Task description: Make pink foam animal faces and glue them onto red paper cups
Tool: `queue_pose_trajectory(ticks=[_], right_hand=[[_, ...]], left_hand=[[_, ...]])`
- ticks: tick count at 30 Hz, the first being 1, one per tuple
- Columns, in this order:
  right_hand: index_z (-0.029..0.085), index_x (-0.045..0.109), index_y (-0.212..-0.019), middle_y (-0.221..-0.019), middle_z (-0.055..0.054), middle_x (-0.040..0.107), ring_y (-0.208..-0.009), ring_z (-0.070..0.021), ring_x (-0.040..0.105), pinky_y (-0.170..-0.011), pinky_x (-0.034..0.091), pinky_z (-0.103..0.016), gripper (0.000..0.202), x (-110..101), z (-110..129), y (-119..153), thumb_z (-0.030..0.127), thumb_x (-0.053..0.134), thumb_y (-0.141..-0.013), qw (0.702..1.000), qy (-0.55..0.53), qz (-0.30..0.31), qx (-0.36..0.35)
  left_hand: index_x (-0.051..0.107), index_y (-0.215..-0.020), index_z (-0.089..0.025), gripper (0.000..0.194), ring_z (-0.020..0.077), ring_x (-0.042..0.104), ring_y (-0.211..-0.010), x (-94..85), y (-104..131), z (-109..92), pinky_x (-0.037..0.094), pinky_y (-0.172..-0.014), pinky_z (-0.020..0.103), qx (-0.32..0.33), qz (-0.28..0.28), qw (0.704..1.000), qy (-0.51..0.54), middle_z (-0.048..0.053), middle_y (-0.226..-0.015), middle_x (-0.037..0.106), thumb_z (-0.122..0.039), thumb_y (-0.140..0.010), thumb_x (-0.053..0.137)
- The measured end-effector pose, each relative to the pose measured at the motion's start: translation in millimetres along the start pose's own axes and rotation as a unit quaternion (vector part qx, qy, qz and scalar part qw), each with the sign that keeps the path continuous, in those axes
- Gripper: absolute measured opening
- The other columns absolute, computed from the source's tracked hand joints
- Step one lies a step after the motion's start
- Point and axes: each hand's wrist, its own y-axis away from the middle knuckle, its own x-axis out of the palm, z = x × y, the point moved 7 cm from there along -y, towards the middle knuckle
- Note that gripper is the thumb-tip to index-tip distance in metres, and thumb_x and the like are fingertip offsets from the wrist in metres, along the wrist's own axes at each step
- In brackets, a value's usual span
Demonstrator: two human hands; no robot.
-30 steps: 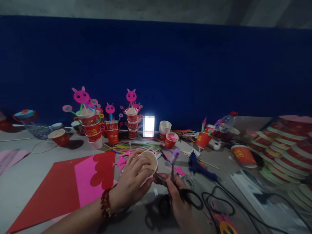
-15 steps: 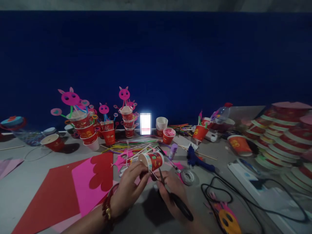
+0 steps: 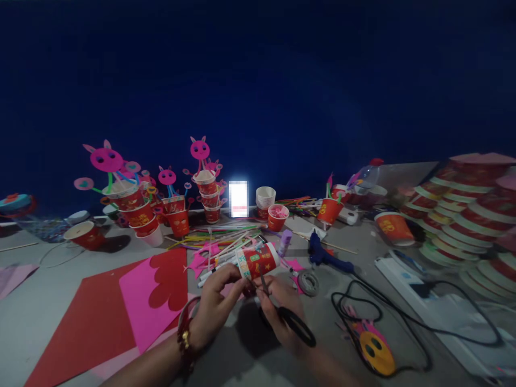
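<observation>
A red paper cup [image 3: 260, 260] with a patterned band lies on its side between my hands, above the middle of the table. My left hand [image 3: 221, 293] grips it by the rim end, thumb and fingers closed on the edge. In my right hand [image 3: 284, 309] is a pair of black-handled scissors [image 3: 296, 325], its blades pointing up and left at the cup's near side. The fingertips and the blade tips overlap there, so the exact contact is hidden. Below the hands a dark shadow falls on the grey table.
Red and pink paper sheets [image 3: 97, 317] lie on the left. Behind the cup are pipe cleaners [image 3: 213, 237] and decorated cup figures [image 3: 137, 209]. A blue glue gun [image 3: 328, 258], a tape roll [image 3: 308, 282], a black cord [image 3: 379, 287] and cup stacks [image 3: 455, 215] occupy the right.
The cup has turned and shifted slightly right, its opening now facing less toward me. The scissor blades have come closer together, and the view has tilted a little.
</observation>
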Motion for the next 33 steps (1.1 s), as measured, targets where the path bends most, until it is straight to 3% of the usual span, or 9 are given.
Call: queue_pose_trajectory(ticks=[5, 12, 15, 19, 21, 24, 28, 30, 33], right_hand=[[0.023, 0.062, -0.09, -0.082, -0.005, 0.071, -0.077, -0.021, 0.067, -0.071, 0.054, -0.032, 0.019, 1.2, 5.0, -2.9, 0.02, 0.045, -0.097, 0.999, 0.01, -0.004, -0.035], [0.023, 0.066, -0.095, -0.087, -0.004, 0.073, -0.082, -0.0208, 0.07, -0.076, 0.054, -0.032, 0.02, -3.0, -13.1, 3.5, 0.026, 0.046, -0.099, 0.997, -0.024, -0.047, 0.059], [0.025, 0.066, -0.096, -0.087, -0.003, 0.072, -0.081, -0.0205, 0.069, -0.075, 0.055, -0.032, 0.018, -3.1, -10.8, 2.4, 0.024, 0.048, -0.098, 0.998, -0.018, -0.041, 0.037], [0.025, 0.062, -0.092, -0.081, -0.003, 0.069, -0.076, -0.0201, 0.067, -0.068, 0.054, -0.032, 0.016, -4.9, 0.7, -2.1, 0.018, 0.049, -0.096, 0.999, -0.004, -0.035, -0.032], [0.025, 0.059, -0.085, -0.08, -0.003, 0.068, -0.074, -0.0199, 0.066, -0.067, 0.054, -0.033, 0.016, -3.1, 3.4, -3.5, 0.017, 0.048, -0.094, 0.998, -0.011, -0.018, -0.052], [0.025, 0.056, -0.078, -0.078, -0.003, 0.068, -0.073, -0.0191, 0.066, -0.068, 0.054, -0.032, 0.02, 3.3, 3.9, -4.0, 0.015, 0.048, -0.093, 0.997, -0.017, 0.02, -0.069], [0.023, 0.059, -0.079, -0.082, -0.004, 0.072, -0.076, -0.0182, 0.068, -0.071, 0.054, -0.031, 0.02, 12.1, 6.7, -3.5, 0.013, 0.048, -0.094, 0.992, -0.04, 0.068, -0.095], [0.024, 0.06, -0.08, -0.085, -0.005, 0.074, -0.076, -0.0182, 0.069, -0.07, 0.054, -0.031, 0.021, 15.9, 8.7, -3.7, 0.015, 0.047, -0.094, 0.99, -0.034, 0.097, -0.1], [0.025, 0.06, -0.08, -0.085, -0.005, 0.076, -0.075, -0.0185, 0.07, -0.069, 0.055, -0.031, 0.022, 16.0, 9.6, -4.9, 0.017, 0.046, -0.095, 0.989, -0.022, 0.108, -0.097]], left_hand=[[0.063, -0.08, -0.019, 0.02, 0.0157, 0.061, -0.07, 0.4, 3.3, 12.2, 0.048, -0.069, 0.028, -0.053, -0.036, 0.997, 0.042, 0.001, -0.075, 0.064, -0.031, -0.095, 0.057], [0.069, -0.077, -0.018, 0.019, 0.0178, 0.065, -0.076, 10.4, 9.9, 17.3, 0.05, -0.074, 0.029, -0.087, -0.065, 0.986, 0.126, 0.002, -0.077, 0.069, -0.03, -0.091, 0.063], [0.065, -0.079, -0.018, 0.021, 0.0175, 0.062, -0.078, 12.9, 11.4, 26.0, 0.05, -0.075, 0.029, -0.108, -0.061, 0.976, 0.182, 0.002, -0.078, 0.065, -0.034, -0.093, 0.059], [0.053, -0.083, -0.021, 0.022, 0.0144, 0.055, -0.074, -11.3, 6.2, 37.6, 0.048, -0.073, 0.027, -0.081, -0.153, 0.961, 0.217, -0.001, -0.078, 0.053, -0.039, -0.095, 0.055], [0.055, -0.097, -0.022, 0.023, 0.0167, 0.059, -0.089, -27.1, -3.2, 39.0, 0.049, -0.081, 0.029, -0.077, -0.174, 0.967, 0.172, 0.002, -0.095, 0.057, -0.04, -0.088, 0.066], [0.049, -0.13, -0.025, 0.06, 0.026, 0.053, -0.124, -31.0, -28.1, 36.9, 0.045, -0.1, 0.04, -0.101, -0.04, 0.982, 0.152, 0.011, -0.133, 0.054, -0.043, -0.078, 0.075], [0.056, -0.132, -0.023, 0.061, 0.0291, 0.062, -0.115, -14.2, -40.6, 42.1, 0.05, -0.095, 0.043, -0.22, 0.22, 0.927, 0.21, 0.012, -0.121, 0.068, -0.048, -0.079, 0.073], [0.062, -0.126, -0.024, 0.058, 0.0289, 0.065, -0.112, -9.4, -39.8, 44.8, 0.051, -0.093, 0.043, -0.246, 0.274, 0.901, 0.228, 0.01, -0.117, 0.07, -0.044, -0.074, 0.078], [0.066, -0.121, -0.021, 0.059, 0.0293, 0.067, -0.106, -2.8, -35.2, 49.2, 0.053, -0.09, 0.042, -0.25, 0.282, 0.888, 0.265, 0.01, -0.11, 0.073, -0.041, -0.069, 0.082]])
